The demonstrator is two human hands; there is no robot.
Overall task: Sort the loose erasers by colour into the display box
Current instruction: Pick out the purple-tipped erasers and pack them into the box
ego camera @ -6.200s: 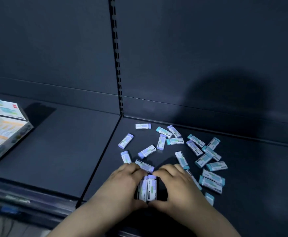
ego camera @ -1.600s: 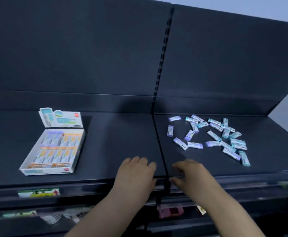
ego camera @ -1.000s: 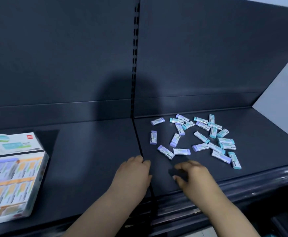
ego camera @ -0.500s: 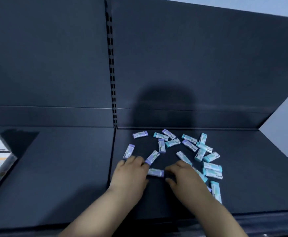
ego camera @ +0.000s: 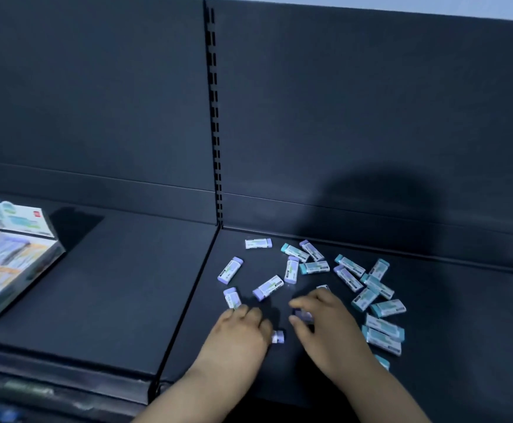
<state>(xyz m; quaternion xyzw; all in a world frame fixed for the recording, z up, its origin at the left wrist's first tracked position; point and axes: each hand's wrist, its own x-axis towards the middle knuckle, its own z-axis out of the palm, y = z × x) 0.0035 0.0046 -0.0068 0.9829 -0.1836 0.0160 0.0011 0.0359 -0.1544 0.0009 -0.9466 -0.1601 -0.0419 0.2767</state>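
Several loose erasers in white sleeves lie scattered on the right half of the dark shelf: purple-tipped ones (ego camera: pixel 267 287) to the left, teal-tipped ones (ego camera: pixel 387 308) to the right. My left hand (ego camera: pixel 239 334) lies palm down with a purple eraser (ego camera: pixel 278 336) showing at its fingertips. Between thumb and fingers, my right hand (ego camera: pixel 325 323) pinches another purple eraser (ego camera: pixel 302 315). The open display box (ego camera: pixel 20 270) sits at the far left, with rows of erasers inside, blurred.
A slotted upright (ego camera: pixel 215 117) divides the dark back panel. A seam (ego camera: pixel 192 296) runs forward between the two shelf boards. The shelf's front edge (ego camera: pixel 66 377) lies just below my wrists. The box's printed lid (ego camera: pixel 14 218) stands up behind it.
The view swung from the box back to the eraser pile. Both hands came forward onto the shelf among the purple erasers and closed on one each.
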